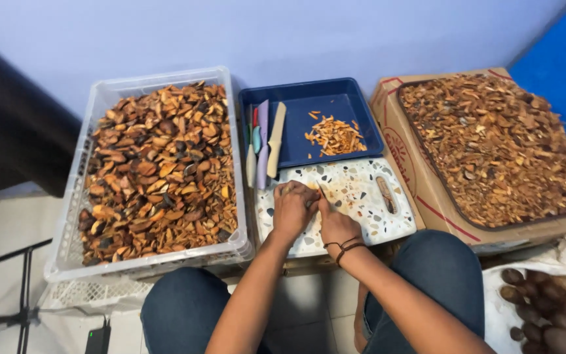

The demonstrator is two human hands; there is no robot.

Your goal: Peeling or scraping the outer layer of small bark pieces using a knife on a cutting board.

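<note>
— Where the head view looks down, what do the hands hold?
— Left hand (294,208) is curled shut on a small seed piece (barely visible) on the speckled cutting board (355,190); right hand (335,223) grips a knife (323,192) against it.
— Around them?
— White crate (73,216) of husks left, blue tray (309,98) of slivers (335,136) behind.

A makeshift food-sorting spot on a tiled floor (8,229): white crate (73,216) and cardboard box (420,177) heaped with husks
</note>
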